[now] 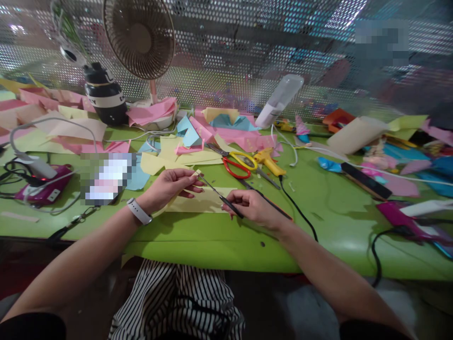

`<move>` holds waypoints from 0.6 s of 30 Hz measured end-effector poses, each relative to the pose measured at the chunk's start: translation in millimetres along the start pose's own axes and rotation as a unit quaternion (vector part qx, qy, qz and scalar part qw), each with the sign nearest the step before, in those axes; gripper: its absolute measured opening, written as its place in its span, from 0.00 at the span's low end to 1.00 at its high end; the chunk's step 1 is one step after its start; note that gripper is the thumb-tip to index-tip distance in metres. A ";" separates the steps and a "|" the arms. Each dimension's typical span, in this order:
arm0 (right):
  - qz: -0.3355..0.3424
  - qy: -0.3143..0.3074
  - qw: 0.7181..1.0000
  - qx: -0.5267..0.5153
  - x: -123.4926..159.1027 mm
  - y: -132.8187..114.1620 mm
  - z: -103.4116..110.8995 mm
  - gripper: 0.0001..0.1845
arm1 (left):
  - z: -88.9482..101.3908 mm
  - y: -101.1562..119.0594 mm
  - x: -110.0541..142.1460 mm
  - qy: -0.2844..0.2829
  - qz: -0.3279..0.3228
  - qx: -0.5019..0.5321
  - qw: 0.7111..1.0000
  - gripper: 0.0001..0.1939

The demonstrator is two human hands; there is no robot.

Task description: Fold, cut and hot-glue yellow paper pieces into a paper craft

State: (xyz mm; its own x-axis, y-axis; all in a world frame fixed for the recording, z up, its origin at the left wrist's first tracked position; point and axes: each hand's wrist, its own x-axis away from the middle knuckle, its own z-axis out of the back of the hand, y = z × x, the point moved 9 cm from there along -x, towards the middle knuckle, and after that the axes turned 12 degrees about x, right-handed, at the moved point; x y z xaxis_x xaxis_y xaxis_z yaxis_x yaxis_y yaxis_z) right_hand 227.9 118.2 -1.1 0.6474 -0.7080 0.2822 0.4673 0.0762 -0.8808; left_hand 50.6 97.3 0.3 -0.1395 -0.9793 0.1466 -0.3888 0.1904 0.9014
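My right hand (246, 205) is closed around a slim tool with a dark handle and thin metal tip (229, 204); whether it is tweezers or small scissors I cannot make out. Its tip points up and left, reaching the fingertips of my left hand (175, 186). There, thumb and forefinger pinch a small piece of pale yellow paper (198, 173). Below both hands a yellow paper strip (198, 204) lies flat on the green table (212, 252). Just beyond them rest scissors with red and yellow handles (237, 167) and a yellow glue gun (271, 160).
Paper sheets (230, 134) are strewn along the back. A fan (141, 40), a black bottle (105, 97) and a clear bottle-shaped object (283, 97) stand there. Left are a lit phone (109, 177) and a power strip (47, 189). Right are a dark bar (366, 181) and cables.
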 end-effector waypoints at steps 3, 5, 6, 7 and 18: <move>0.002 0.000 1.000 0.001 -0.2 -0.1 -0.1 0.27 | -0.3 0.8 -0.2 -0.005 -0.005 0.005 1.000 0.15; 0.003 0.004 1.000 0.001 -0.3 0.0 0.2 0.27 | -0.7 1.3 -0.3 -0.008 -0.007 0.007 1.000 0.15; 0.004 0.007 1.000 -0.001 -0.3 0.0 0.3 0.27 | -0.8 1.4 -0.2 -0.008 -0.007 0.007 1.000 0.15; 0.005 0.008 1.000 -0.003 -0.4 0.0 0.4 0.27 | -0.6 1.5 -0.1 -0.007 -0.007 0.005 1.000 0.15; 0.009 0.025 1.000 -0.008 -1.4 -0.2 6.2 0.28 | 2.3 -1.3 -0.4 0.001 0.009 0.033 0.999 0.14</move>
State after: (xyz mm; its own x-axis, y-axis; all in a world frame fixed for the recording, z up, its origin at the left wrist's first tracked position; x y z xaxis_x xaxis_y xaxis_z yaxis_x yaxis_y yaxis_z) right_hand 230.7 123.5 1.0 0.6240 -0.7412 0.2474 0.4457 0.0776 -0.8918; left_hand 49.1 97.6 -1.9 -0.1450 -0.9757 0.1645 -0.4452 0.2128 0.8698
